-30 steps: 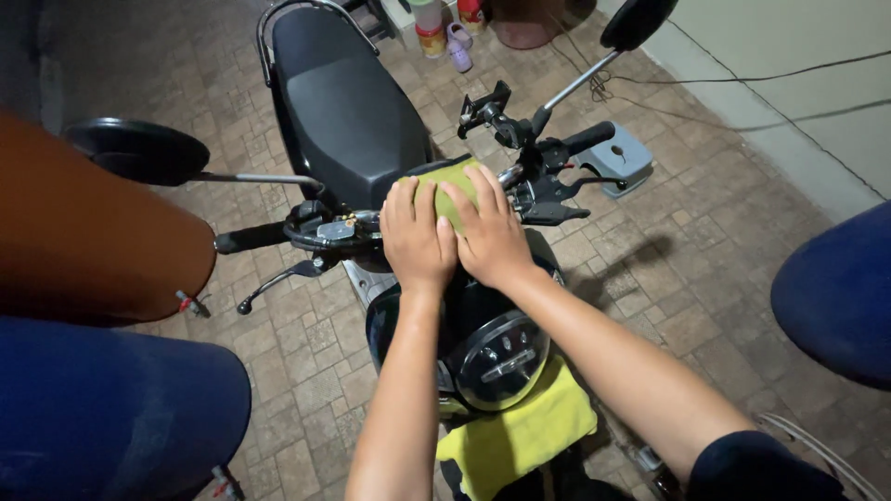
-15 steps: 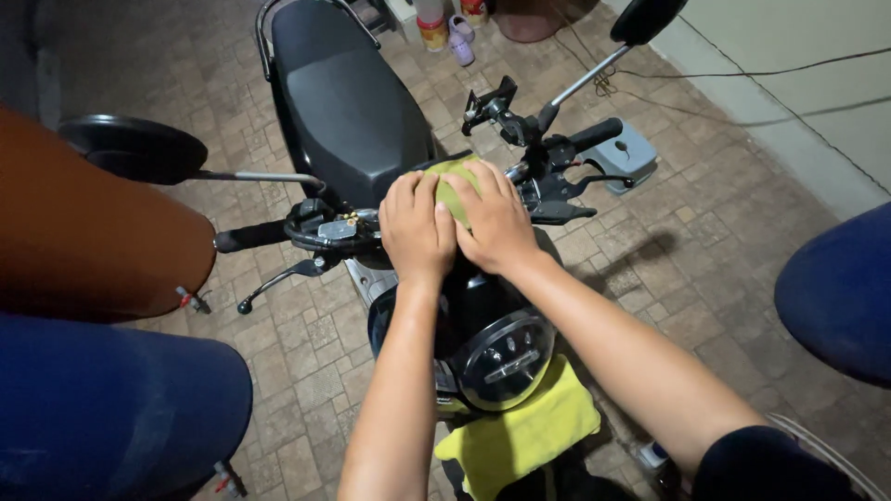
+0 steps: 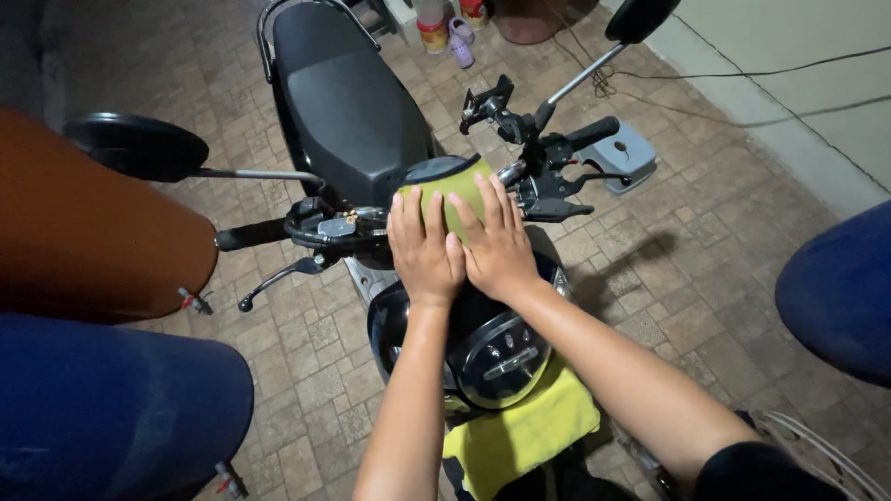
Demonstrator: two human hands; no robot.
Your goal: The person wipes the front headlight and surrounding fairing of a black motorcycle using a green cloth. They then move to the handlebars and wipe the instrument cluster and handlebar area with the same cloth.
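Observation:
A black scooter (image 3: 348, 102) stands below me, seen from its front end. My left hand (image 3: 422, 246) and my right hand (image 3: 497, 241) lie flat side by side, pressing a yellow-green cloth (image 3: 445, 190) onto the instrument panel between the handlebars. Fingers of both hands are spread over the cloth, thumbs nearly touching. Below my wrists sits the round headlight (image 3: 497, 357). A second yellow cloth (image 3: 520, 431) is draped over the front fender under the headlight.
Left mirror (image 3: 139, 148) and right mirror (image 3: 640, 17) stick out on stalks. An orange body panel (image 3: 83, 232) and blue panels (image 3: 102, 408) crowd the left; another blue panel (image 3: 840, 297) is at right. Bottles (image 3: 432, 28) stand on the paved floor beyond.
Both hands have slid slightly toward me along the cloth, uncovering more of its far edge. The scooter has not moved.

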